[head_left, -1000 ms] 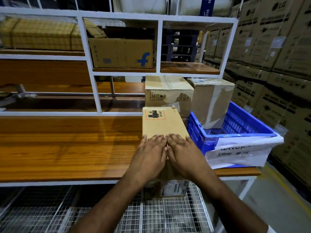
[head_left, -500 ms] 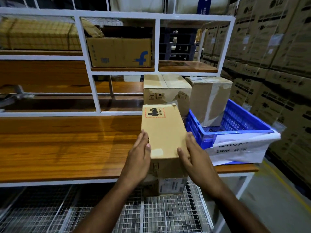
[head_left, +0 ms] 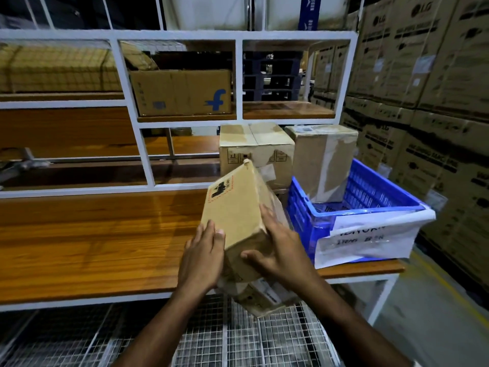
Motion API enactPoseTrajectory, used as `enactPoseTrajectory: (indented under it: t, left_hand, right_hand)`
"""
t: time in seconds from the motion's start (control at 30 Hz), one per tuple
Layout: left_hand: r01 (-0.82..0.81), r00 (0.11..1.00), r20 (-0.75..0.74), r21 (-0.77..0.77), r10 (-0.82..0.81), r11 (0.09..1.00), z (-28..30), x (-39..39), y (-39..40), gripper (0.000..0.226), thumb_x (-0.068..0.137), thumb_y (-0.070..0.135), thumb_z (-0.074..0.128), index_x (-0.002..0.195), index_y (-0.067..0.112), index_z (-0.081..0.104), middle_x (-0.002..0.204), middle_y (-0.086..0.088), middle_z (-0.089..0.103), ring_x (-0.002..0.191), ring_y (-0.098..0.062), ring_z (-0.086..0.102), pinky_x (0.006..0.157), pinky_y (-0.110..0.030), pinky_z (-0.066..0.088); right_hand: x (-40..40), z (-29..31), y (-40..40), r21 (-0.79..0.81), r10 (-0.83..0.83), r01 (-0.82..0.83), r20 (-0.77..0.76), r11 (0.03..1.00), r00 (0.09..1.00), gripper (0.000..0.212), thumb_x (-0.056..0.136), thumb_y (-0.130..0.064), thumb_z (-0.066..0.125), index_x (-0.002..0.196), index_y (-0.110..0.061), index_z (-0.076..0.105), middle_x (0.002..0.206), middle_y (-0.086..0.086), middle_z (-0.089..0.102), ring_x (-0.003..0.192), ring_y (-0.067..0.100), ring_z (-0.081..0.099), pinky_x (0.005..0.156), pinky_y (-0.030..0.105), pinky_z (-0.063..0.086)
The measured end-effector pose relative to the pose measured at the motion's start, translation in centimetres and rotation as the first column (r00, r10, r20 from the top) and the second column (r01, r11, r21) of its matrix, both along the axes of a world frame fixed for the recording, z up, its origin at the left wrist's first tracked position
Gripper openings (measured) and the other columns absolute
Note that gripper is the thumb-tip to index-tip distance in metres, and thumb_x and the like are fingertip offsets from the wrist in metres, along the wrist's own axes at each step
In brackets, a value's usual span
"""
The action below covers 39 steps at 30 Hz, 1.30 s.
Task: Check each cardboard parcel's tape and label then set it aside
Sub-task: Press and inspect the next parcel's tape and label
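A long cardboard parcel [head_left: 235, 207] with a red-dashed black sticker is lifted above the wooden table's [head_left: 92, 242] front edge and rolled onto one long edge, its near end hanging past the edge. My left hand [head_left: 202, 256] holds its left side with the fingers up against the face. My right hand [head_left: 280, 250] grips its right side and near end, thumb under the corner. Clear tape shows on the parcel's right face. Two more parcels stand behind: one [head_left: 255, 152] on the table, one [head_left: 324, 160] in the blue crate [head_left: 357, 205].
The blue crate, at the table's right end, carries a white paper sign [head_left: 367, 239]. A white shelf frame [head_left: 239, 80] with a Flipkart box [head_left: 182, 92] rises behind. Stacked LG cartons [head_left: 436, 102] wall the right side. A wire-mesh shelf [head_left: 238, 337] lies below the table.
Both hands moved from lying flat on top of the parcel to its sides, then lifted and rolled it leftward onto an edge.
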State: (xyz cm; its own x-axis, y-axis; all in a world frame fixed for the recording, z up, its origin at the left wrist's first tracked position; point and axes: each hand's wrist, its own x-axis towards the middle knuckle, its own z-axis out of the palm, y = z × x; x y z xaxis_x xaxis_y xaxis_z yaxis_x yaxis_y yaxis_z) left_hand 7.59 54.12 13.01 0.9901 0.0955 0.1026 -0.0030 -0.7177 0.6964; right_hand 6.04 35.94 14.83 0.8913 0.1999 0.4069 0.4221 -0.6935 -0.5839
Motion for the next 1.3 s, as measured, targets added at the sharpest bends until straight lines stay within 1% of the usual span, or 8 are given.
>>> enactPoseTrajectory:
  t: [0.17,0.27,0.4,0.57,0.67,0.8,0.93,1.3]
  left_hand:
    - [-0.012,0.995,-0.099,-0.169,-0.005,0.985,-1.0,2.3,1.4,0.104,0.07,0.095,0.011,0.154,0.035,0.024,0.162,0.004,0.02,0.149,-0.025,0.019,0.118,-0.053,0.019]
    - [-0.049,0.982,-0.18,-0.549,-0.061,0.834,-2.5,3.7,2.4,0.086,0.069,0.095,0.032,0.138,0.047,0.049,0.147,0.005,0.049,0.132,-0.022,0.048,0.107,-0.053,0.04]
    - [-0.032,0.991,-0.118,-0.672,-0.064,0.74,-3.0,2.9,2.3,0.044,0.092,0.058,0.038,0.117,0.038,0.067,0.125,0.002,0.066,0.114,-0.02,0.061,0.097,-0.051,0.051]
    - [0.026,0.996,-0.057,-0.559,-0.069,0.829,-4.4,3.6,2.9,0.042,0.104,0.011,0.034,0.136,0.03,0.052,0.126,0.004,0.065,0.105,-0.014,0.065,0.088,-0.038,0.056]
    - [0.014,1.0,-0.016,-0.433,-0.024,0.902,-4.9,4.1,2.7,0.044,0.105,0.012,0.036,0.135,0.044,0.038,0.115,0.006,0.066,0.084,-0.018,0.066,0.065,-0.03,0.052]
    - [0.026,1.0,-0.007,-0.004,-0.026,1.0,-4.8,6.4,1.9,0.048,0.105,0.026,0.039,0.151,0.031,0.029,0.143,-0.005,0.051,0.122,-0.025,0.055,0.099,-0.042,0.05]
    - [0.108,0.994,-0.061,0.479,-0.089,0.871,-3.8,10.0,0.2,0.054,0.106,0.039,0.021,0.156,0.025,0.011,0.164,-0.007,-0.004,0.148,-0.036,-0.018,0.115,-0.061,-0.009]
    - [0.357,0.922,-0.125,0.639,-0.366,0.682,-2.2,20.1,-4.2,0.057,0.104,0.033,0.022,0.157,0.013,0.014,0.164,-0.005,0.011,0.151,-0.019,0.008,0.123,-0.041,0.009]
  right_hand:
    - [0.5,0.1,3.6,-0.226,0.08,-0.064,0.063,0.972,0.995,0.098,0.087,-0.046,0.069,0.159,-0.025,0.005,0.164,-0.003,0.016,0.151,0.015,0.015,0.122,0.044,0.019]
    - [0.9,-0.4,5.5,-0.384,0.114,-0.08,0.068,0.92,0.991,0.087,0.092,-0.03,0.065,0.158,-0.021,0.009,0.164,0.003,0.018,0.151,0.019,0.016,0.121,0.045,0.021]
    - [1.3,-2.0,7.4,-0.496,0.158,-0.111,0.053,0.861,0.986,0.077,0.094,-0.017,0.062,0.156,-0.01,0.017,0.161,0.013,0.024,0.15,0.027,0.02,0.122,0.046,0.014]
    - [2.3,-4.4,7.7,-0.549,0.242,-0.23,-0.053,0.804,0.969,0.067,0.092,-0.014,0.062,0.152,-0.007,0.031,0.157,0.015,0.033,0.147,0.027,0.026,0.122,0.036,0.012]
    - [3.8,-3.9,5.8,-0.29,0.245,-0.29,-0.181,0.912,0.952,0.062,0.093,-0.04,0.063,0.148,-0.02,0.042,0.151,0.002,0.045,0.14,0.016,0.04,0.117,0.028,0.026]
    - [8.0,-3.3,1.1,-0.258,0.033,-0.1,-0.251,0.961,0.967,0.054,0.1,-0.051,0.042,0.147,-0.023,0.04,0.152,-0.001,0.043,0.136,0.018,0.044,0.111,0.032,0.035]
    - [12.1,-4.4,-0.1,-0.452,-0.11,-0.007,-0.231,0.892,0.967,0.061,0.103,-0.045,0.033,0.155,-0.014,0.024,0.162,0.007,0.022,0.149,0.02,0.02,0.121,0.036,0.014]
    - [21.9,-3.9,0.2,-0.639,-0.139,-0.067,-0.266,0.766,0.954,0.059,0.105,-0.035,0.02,0.158,-0.012,0.007,0.166,0.007,0.003,0.153,0.023,0.002,0.12,0.051,0.004]
